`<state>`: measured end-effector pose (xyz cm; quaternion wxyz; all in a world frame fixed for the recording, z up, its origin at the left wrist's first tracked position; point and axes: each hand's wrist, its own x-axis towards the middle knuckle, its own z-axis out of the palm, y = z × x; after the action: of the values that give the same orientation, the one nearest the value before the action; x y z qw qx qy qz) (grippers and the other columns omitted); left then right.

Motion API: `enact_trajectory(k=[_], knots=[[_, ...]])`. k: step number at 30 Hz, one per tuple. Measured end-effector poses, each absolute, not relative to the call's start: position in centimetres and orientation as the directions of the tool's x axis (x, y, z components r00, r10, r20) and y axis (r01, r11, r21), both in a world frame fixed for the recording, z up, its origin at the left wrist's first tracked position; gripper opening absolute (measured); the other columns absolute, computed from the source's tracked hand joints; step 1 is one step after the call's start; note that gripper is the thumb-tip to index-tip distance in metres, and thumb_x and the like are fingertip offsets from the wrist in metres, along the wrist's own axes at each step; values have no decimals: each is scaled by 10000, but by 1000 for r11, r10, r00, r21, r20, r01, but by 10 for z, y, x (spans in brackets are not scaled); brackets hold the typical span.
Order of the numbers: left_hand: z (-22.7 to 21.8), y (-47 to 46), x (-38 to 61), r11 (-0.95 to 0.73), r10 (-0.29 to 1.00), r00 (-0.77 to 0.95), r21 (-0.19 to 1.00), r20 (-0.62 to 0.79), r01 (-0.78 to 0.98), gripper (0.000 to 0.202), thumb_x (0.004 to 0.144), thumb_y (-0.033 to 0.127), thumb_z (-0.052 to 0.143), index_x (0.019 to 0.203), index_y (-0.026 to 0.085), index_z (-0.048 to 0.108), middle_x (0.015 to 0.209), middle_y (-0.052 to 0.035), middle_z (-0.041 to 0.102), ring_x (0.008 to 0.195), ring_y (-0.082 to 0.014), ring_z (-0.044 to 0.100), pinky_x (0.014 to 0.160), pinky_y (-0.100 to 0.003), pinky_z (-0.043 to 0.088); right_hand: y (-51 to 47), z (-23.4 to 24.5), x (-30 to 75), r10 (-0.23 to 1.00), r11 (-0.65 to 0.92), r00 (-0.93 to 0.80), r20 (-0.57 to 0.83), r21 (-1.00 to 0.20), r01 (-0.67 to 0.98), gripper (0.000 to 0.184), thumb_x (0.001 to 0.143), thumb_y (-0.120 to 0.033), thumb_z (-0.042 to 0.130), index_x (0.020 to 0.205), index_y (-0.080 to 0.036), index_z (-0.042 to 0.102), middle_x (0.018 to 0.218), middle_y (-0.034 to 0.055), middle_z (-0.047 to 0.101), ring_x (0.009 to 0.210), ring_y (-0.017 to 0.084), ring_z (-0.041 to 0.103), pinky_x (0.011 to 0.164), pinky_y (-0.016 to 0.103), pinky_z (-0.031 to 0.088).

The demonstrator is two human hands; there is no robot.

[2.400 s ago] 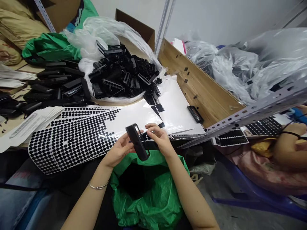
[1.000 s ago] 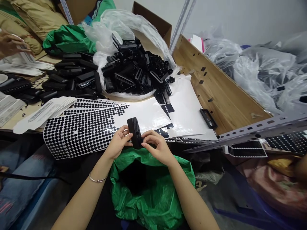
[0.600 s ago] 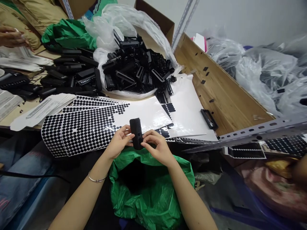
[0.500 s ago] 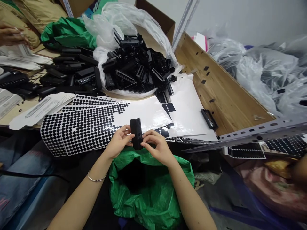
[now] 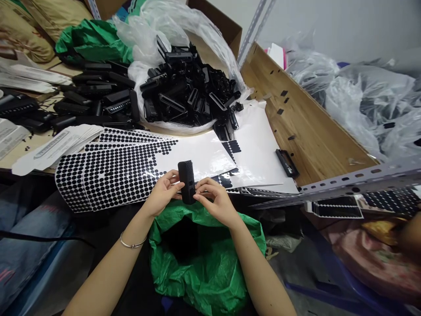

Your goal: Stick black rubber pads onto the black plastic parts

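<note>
A black oblong plastic part is held upright over the front edge of the table. My left hand is closed on its left side, thumb across the front. My right hand pinches at its lower right edge; the fingertips touch the part there. Whether something small is between those fingertips cannot be made out. Below both hands a green plastic bag gapes open, dark inside. Just behind the part lie white sheets of round black stickers, with a bare white stretch at their right end.
A heap of black plastic parts lies on a clear plastic bag at the back. More black parts and flat white cartons are to the left. One black frame rests beside the wooden board, edged by a perforated metal rail.
My hands and the black part stay almost the same, with only a slight shift of the view. At the upper left, another person's hand has moved back towards the picture's edge.
</note>
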<state>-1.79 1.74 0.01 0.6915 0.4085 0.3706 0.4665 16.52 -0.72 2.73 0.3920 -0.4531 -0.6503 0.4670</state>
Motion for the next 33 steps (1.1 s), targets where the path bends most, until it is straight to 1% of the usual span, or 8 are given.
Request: enact_trajectory(k=[4, 8, 14, 20, 22, 29, 31, 33], knots=[[-1, 17, -17, 230, 950, 282, 911, -134, -342, 292, 736, 351, 760, 907, 194, 583, 940, -42, 693, 664, -138, 667, 538, -240, 583, -7, 26, 164, 957, 163, -273, 97, -960, 228, 107, 834, -279, 664, 751, -213, 647, 914, 39, 558, 847, 164, 604, 753, 314, 599], [-2, 17, -16, 219, 958, 252, 915, -135, -340, 315, 719, 364, 772, 901, 191, 580, 907, -36, 692, 644, -132, 664, 520, -220, 572, -7, 25, 162, 955, 190, -273, 116, -947, 261, 89, 836, -227, 651, 750, -209, 640, 904, 39, 554, 846, 161, 605, 737, 301, 596], [-5, 16, -15, 204, 959, 255, 926, -123, -318, 324, 741, 392, 753, 909, 188, 565, 941, -41, 706, 706, -142, 685, 581, -221, 581, -9, 22, 161, 958, 218, -249, 141, -924, 315, 95, 833, -213, 645, 740, -211, 625, 878, 40, 556, 865, 187, 620, 741, 338, 596], [-7, 13, -15, 184, 956, 275, 938, -101, -293, 275, 763, 377, 732, 905, 193, 585, 933, -45, 710, 793, -166, 692, 603, -214, 572, -10, 19, 159, 973, 154, -210, 92, -942, 299, 148, 811, -217, 659, 684, -214, 582, 825, 22, 519, 910, 204, 630, 765, 345, 583], [-6, 12, -14, 181, 956, 274, 942, -102, -281, 264, 757, 366, 734, 896, 193, 591, 927, -44, 707, 804, -168, 689, 599, -207, 564, -11, 19, 160, 979, 123, -196, 60, -937, 326, 172, 804, -217, 656, 659, -211, 564, 815, 17, 502, 926, 209, 619, 782, 349, 566], [-4, 9, -14, 164, 963, 250, 956, -102, -242, 250, 732, 331, 761, 855, 186, 599, 861, -31, 690, 780, -148, 666, 586, -179, 535, -11, 21, 163, 983, 86, -179, -34, -780, 620, 210, 821, -256, 647, 664, -212, 515, 822, 14, 463, 893, 215, 521, 824, 389, 459], [-3, 10, -18, 173, 965, 241, 944, -105, -282, 290, 734, 367, 764, 886, 190, 591, 886, -40, 703, 781, -164, 678, 587, -205, 554, -8, 19, 163, 991, 44, -124, -47, -766, 641, 321, 797, -330, 694, 604, -213, 466, 807, 10, 443, 888, 218, 506, 824, 385, 449], [-1, 11, -22, 182, 967, 229, 929, -110, -324, 333, 742, 405, 759, 930, 195, 581, 928, -55, 716, 787, -183, 692, 580, -230, 569, -5, 17, 164, 997, -5, -57, -51, -785, 620, 432, 711, -442, 773, 564, -213, 437, 811, 10, 437, 905, 227, 500, 820, 378, 455]])
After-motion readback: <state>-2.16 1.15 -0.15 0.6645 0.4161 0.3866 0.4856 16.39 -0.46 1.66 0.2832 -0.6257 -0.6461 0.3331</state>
